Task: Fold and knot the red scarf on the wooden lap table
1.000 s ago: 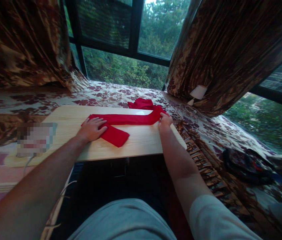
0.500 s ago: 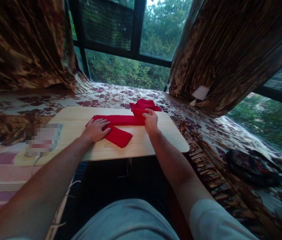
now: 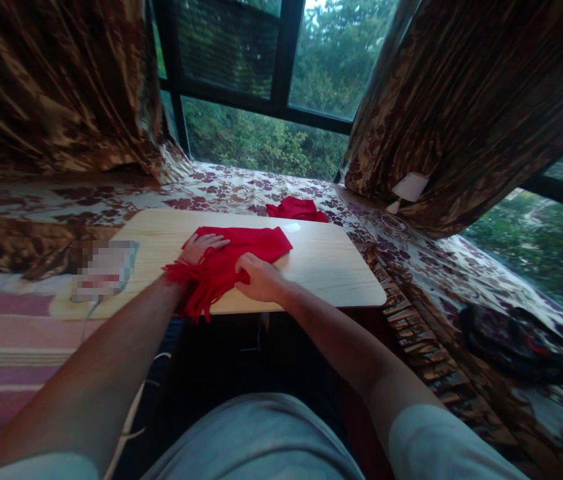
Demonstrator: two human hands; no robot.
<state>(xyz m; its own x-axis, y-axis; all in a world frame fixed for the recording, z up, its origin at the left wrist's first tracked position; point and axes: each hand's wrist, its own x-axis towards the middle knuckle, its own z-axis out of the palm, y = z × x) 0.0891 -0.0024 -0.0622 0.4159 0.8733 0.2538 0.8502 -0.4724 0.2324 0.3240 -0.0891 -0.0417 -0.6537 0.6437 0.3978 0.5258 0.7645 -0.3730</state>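
Note:
A red fringed scarf (image 3: 256, 243) lies folded over on the pale wooden table (image 3: 331, 270), its tassels hanging past the near edge. My left hand (image 3: 204, 247) rests on the scarf's left part with fingers stretched out flat, and some fringe falls over the hand and wrist. At the scarf's near edge, my right hand (image 3: 258, 277) pinches the fabric between thumb and fingers. Behind the table, on the floral cover, sits another bunched red cloth (image 3: 297, 209).
A blurred-out flat object (image 3: 106, 270) with a cable lies on the table's left end. A small white lamp (image 3: 410, 187) stands by the curtain (image 3: 441, 100) at the right. Dark bags (image 3: 511, 343) lie further right, and a striped cover (image 3: 1, 347) is at left.
My right hand has come leftward and nearer, bringing the scarf's fringed end across over my left hand. The narrow strip and angled flap are now covered by a wider fold.

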